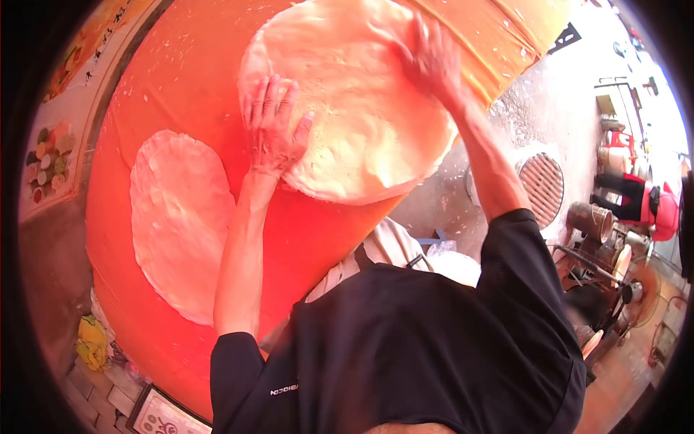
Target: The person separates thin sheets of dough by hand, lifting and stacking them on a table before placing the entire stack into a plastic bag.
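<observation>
Two hands were on one big dough sheet (354,101), head view only. Step in hand, as I judged it: spreading the thin round sheet flat onto the orange surface (181,79) at the upper centre of the frame. Sheet sat draped over the orange, lower edge hanging slightly lumpy near the middle of the picture.

My left hand (273,130) was at centre-left, fingers spread wide and pointing up, palm flat against the sheet's left edge. Nothing gripped, just pressing. My right hand (428,56) was at upper centre-right, also opened out, fingers splayed on the sheet's upper right part, a bit motion-blurred. No pinch that I could see. Hands were well apart, one on each side of the sheet.

A second dough sheet (181,217), paler and oval, lay flat on the orange at left of frame, apart from the first and from both hands.

Next move, my guess: keep palms flat and smooth outward toward the rim, light pressure, since the sheet looked thin enough to tear.

Right of frame: a round vent grille (542,184) on the floor, metal pots (589,220) beyond it, another person in red (654,206) at the far right edge. Lower left held a yellow cloth (92,341).
</observation>
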Tool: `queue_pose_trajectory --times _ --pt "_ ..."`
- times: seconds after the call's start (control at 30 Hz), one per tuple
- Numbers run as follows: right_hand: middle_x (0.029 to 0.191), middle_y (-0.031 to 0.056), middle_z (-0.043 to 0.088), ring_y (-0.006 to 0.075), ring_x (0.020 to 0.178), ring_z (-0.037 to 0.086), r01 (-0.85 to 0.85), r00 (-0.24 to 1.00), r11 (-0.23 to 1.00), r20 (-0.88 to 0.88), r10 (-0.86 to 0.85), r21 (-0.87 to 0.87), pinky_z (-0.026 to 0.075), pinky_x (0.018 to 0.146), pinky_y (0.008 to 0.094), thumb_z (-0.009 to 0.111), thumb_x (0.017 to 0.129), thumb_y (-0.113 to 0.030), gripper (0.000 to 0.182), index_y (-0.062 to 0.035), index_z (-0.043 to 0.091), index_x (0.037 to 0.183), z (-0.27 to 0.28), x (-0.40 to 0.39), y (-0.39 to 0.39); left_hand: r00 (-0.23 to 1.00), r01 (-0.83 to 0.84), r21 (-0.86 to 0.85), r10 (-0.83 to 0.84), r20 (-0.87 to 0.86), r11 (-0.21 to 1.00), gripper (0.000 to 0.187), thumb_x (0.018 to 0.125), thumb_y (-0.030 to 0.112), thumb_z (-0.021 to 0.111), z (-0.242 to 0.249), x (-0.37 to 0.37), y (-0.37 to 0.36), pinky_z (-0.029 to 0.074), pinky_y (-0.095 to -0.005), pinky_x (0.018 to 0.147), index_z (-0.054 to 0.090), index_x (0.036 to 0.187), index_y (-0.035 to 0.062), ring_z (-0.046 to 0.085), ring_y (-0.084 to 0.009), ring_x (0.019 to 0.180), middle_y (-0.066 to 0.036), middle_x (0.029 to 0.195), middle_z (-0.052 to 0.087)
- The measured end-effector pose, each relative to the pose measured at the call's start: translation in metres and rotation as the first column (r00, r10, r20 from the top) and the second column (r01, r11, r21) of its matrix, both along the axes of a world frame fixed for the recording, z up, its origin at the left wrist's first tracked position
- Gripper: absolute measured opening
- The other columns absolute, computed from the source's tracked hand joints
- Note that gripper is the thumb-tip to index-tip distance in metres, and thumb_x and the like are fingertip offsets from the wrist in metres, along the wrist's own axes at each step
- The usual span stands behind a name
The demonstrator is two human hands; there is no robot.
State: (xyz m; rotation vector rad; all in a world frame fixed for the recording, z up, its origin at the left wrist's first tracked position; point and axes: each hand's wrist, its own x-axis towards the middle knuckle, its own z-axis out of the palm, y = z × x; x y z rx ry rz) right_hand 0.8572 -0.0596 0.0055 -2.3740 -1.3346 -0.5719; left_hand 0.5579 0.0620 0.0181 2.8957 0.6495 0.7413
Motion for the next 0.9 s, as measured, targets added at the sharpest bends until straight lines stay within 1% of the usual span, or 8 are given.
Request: queue_pose_trajectory --times 0.03,0.2,0.3,0.37,0.43,0.47,0.57,0.9 --pt "0.124 0.0261 0.055 0.0442 0.116 0.051 0.013 0.857 0.99 -0.509 -0.083 -0.14 0.039 0.099 0.0501 0.043 0.089 -0.062 0.082 -0.0074 0.028 0.148 -0.01 0.0 -0.007 1.0 0.01 -0.004 -0.01 0.009 1.0 0.054 0.083 0.037 0.062 0.0 0.0 0.002 0.022 -0.0529 0.113 0.058 0.13 0.0095 0.038 -0.0366 0.134 -0.018 0.14 0.048" --pt "0.103 0.027 0.064 0.0445 0.104 0.058 -0.028 0.887 0.961 -0.451 -0.103 -0.274 0.045 0.09 0.0519 0.046 0.087 -0.065 0.086 -0.0029 0.031 0.145 0.0 0.02 -0.003 0.999 -0.026 -0.049 0.027 0.026 0.998 0.053 0.085 0.037 0.062 0.002 0.001 -0.001 0.023 -0.0519 0.113 0.057 0.13 0.0092 0.038 -0.0341 0.136 -0.016 0.141 0.048" --pt "0.095 0.0238 0.065 0.0412 0.095 0.061 0.011 0.993 0.981 -0.117 -0.034 -0.196 0.048 0.081 0.0503 0.056 0.083 -0.066 0.087 -0.0016 0.039 0.139 0.053 0.014 0.035 0.998 -0.05 -0.049 0.051 0.025 0.998 0.054 0.085 0.037 0.062 -0.001 -0.002 -0.001 0.025 -0.0523 0.112 0.056 0.132 0.0097 0.039 -0.0325 0.136 -0.015 0.142 0.048" --pt "0.093 0.0175 0.066 0.0346 0.091 0.062 -0.185 0.976 0.973 -0.146 0.164 -0.141 0.049 0.078 0.0469 0.06 0.083 -0.062 0.071 -0.0072 0.051 0.128 0.091 0.004 0.077 0.998 -0.063 -0.051 0.064 0.013 0.997 0.054 0.085 0.037 0.062 -0.001 -0.003 -0.002 0.026 -0.0525 0.111 0.056 0.132 0.0107 0.039 -0.0325 0.136 -0.014 0.141 0.048" --pt "0.129 0.0257 0.055 0.0382 0.119 0.053 -0.238 0.918 0.941 -0.373 0.137 -0.241 0.041 0.102 0.0409 0.06 0.085 -0.054 0.075 -0.0033 0.046 0.138 0.133 -0.027 0.116 0.998 -0.059 -0.042 0.06 0.009 0.997 0.053 0.085 0.038 0.062 -0.002 -0.005 -0.002 0.027 -0.0531 0.111 0.057 0.131 0.0124 0.04 -0.0322 0.135 -0.013 0.14 0.05" --pt "0.106 0.0237 0.066 0.0376 0.098 0.063 -0.33 0.944 0.943 0.018 0.33 0.046 0.049 0.084 0.0427 0.064 0.085 -0.041 0.051 -0.0048 0.061 0.12 0.07 -0.001 0.141 0.997 -0.076 -0.041 0.075 -0.013 0.996 0.053 0.085 0.039 0.062 0.001 -0.005 -0.002 0.027 -0.0531 0.111 0.057 0.13 0.0126 0.04 -0.0319 0.135 -0.012 0.139 0.051" --pt "0.12 0.0149 0.064 0.0379 0.115 0.056 -0.358 0.849 0.832 -0.519 0.101 -0.424 0.041 0.1 0.0452 0.036 0.09 -0.069 0.071 -0.0136 0.056 0.13 0.027 0.016 0.141 0.996 -0.084 -0.069 0.082 -0.027 0.994 0.052 0.085 0.042 0.06 -0.003 -0.009 -0.002 0.021 -0.0509 0.115 0.059 0.128 0.0127 0.039 -0.0303 0.136 -0.011 0.14 0.05" --pt "0.126 0.0204 0.059 0.043 0.119 0.052 -0.249 0.886 0.916 -0.456 0.084 -0.315 0.039 0.102 0.0473 0.02 0.093 -0.07 0.079 -0.0112 0.057 0.13 0.007 -0.011 0.121 0.992 -0.031 -0.193 0.054 0.113 0.981 0.053 0.085 0.047 0.061 -0.027 -0.016 0.001 0.021 -0.0496 0.116 0.059 0.13 0.0181 0.038 -0.0275 0.137 -0.009 0.141 0.05"
